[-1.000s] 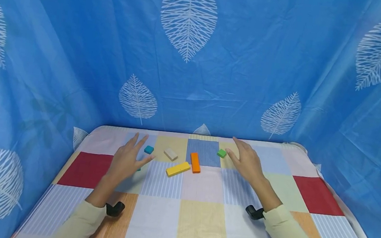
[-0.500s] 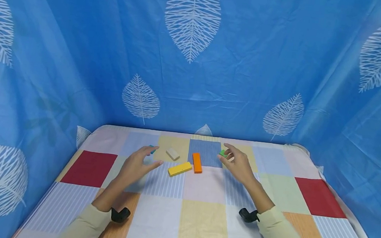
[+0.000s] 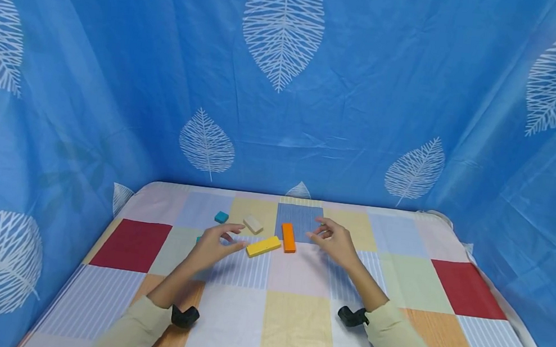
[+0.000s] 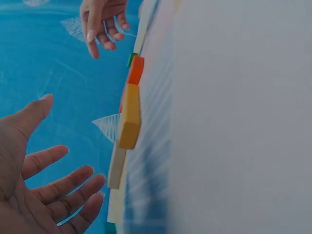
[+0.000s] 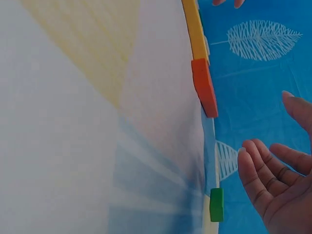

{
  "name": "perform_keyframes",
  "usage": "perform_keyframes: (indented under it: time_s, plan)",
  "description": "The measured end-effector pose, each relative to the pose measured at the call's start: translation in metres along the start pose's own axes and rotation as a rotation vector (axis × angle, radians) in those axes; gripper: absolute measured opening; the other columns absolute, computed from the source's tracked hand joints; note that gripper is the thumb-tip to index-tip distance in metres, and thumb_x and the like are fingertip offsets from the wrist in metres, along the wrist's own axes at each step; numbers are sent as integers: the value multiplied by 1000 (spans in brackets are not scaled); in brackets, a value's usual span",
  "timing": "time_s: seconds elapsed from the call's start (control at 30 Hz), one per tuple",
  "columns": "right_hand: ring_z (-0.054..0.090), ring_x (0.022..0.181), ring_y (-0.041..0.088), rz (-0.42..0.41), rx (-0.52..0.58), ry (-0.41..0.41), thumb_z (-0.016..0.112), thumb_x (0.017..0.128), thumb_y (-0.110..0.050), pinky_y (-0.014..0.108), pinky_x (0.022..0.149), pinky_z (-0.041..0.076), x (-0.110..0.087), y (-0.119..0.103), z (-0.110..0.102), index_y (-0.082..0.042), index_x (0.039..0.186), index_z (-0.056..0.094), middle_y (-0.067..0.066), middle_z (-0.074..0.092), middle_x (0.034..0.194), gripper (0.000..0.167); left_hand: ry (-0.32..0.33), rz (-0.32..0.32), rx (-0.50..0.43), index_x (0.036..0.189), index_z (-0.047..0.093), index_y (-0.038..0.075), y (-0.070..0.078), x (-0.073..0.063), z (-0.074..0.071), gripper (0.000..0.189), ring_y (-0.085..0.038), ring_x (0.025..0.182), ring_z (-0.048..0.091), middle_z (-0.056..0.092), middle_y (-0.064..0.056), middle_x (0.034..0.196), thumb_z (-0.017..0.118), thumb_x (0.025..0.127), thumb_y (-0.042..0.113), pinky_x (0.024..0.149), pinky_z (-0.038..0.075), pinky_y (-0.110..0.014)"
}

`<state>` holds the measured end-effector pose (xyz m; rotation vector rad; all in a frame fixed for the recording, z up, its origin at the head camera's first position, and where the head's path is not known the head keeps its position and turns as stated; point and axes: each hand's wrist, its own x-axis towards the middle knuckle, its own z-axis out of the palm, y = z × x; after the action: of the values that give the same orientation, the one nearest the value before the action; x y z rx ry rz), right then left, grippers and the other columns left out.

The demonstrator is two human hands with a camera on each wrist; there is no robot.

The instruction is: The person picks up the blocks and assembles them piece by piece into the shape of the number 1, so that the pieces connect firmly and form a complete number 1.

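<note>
Both hands empty, as far as visible. Left hand [image 3: 213, 245] a bit left of center in the head view, fingers loosely bent, thumb tip just beside the left end of the yellow block [image 3: 263, 246]. Clearly apart from that block in the left wrist view though, so no grip there. Right hand [image 3: 337, 246], right of center, pretty much the same deal: fingers relaxed, nothing pinched. Green block [image 5: 217, 204] mostly lost behind those fingers in the head view, but sitting free at lower right in the right wrist view.

As for the layout: yellow slanting across mid-frame, orange block [image 3: 289, 238] just to the right, running more up-and-down. Touching or barely apart? Can't tell. Beige block [image 3: 253, 224] just above yellow, teal block [image 3: 221, 217] further left, plus a teal sliver [image 3: 198, 239] half hidden by the left hand. All lying on the patchwork cloth [image 3: 293, 322].

Tips, assuming a pick-up (just a guess): for yellow, straddle the narrow width, thumb on the lower long side, fingers on the upper. Keep clear of the orange to avoid a nudge. Go in low and gentle, so as not to bunch the cloth. For green, fingertips only.
</note>
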<state>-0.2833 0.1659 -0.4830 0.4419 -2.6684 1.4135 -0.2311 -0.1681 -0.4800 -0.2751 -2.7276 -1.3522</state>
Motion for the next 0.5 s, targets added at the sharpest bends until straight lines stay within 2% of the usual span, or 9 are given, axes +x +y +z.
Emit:
perform_keyframes:
  time_s: [0.2, 0.33, 0.5]
  plan:
    - [67, 83, 20, 15, 14, -54, 80, 89, -26, 29, 67, 55, 0, 0, 12, 2, 135, 61, 7, 70, 98, 57, -8, -39, 13, 132, 69, 15, -3, 2, 10, 53, -27, 104, 64, 70, -8, 120, 83, 85, 37, 79, 59, -39]
    - [68, 80, 19, 9, 56, -85, 80, 89, -23, 29, 63, 56, 0, 1, 19, 4, 131, 63, 8, 69, 97, 53, -17, 4, 25, 126, 72, 11, -6, 7, 13, 49, -27, 101, 65, 71, -9, 115, 84, 85, 33, 80, 58, -41]
    - [68, 76, 18, 7, 100, -115, 81, 88, -18, 31, 59, 58, -1, 0, 26, 5, 126, 65, 9, 68, 95, 47, -61, 39, 44, 123, 74, 9, -8, 15, 20, 48, -24, 93, 63, 72, -7, 107, 87, 82, 28, 80, 56, -40]
